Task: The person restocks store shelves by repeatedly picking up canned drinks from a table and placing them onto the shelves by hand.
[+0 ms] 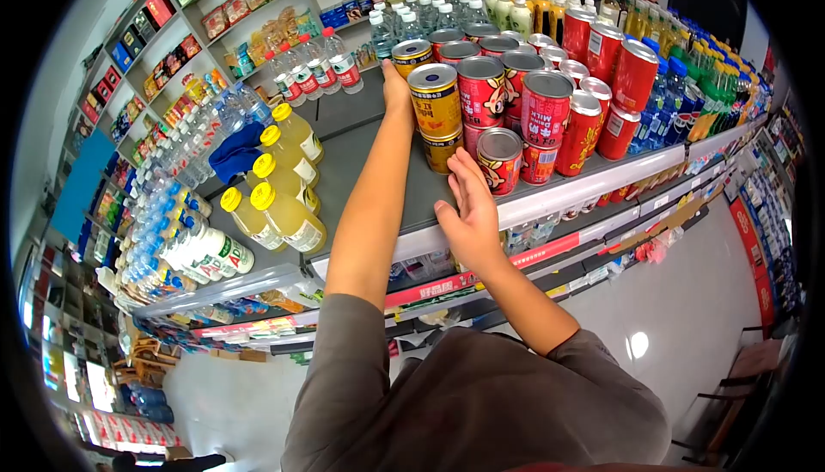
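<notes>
My left hand [396, 91] reaches to the left side of a cluster of stacked cans and lies along the gold cans, its fingers partly hidden behind them. Nearest it are a gold can at the back [412, 55] and a gold can in front [435, 98], the front one standing on another gold can [442, 150]. My right hand [471, 214] is open at the front of the stack, fingers stretched up by the lower gold can and a pink-red milk can [499, 161]. More pink-red cans [546, 109] and red cans [579, 132] stand to the right.
Yellow-capped bottles [288, 214] and a dark blue cloth [237, 154] are left of my left arm on the grey shelf [361, 150]. Water bottles [344, 61] stand behind. Blue-capped bottles [670, 102] line the right. The shelf edge [593, 186] runs in front.
</notes>
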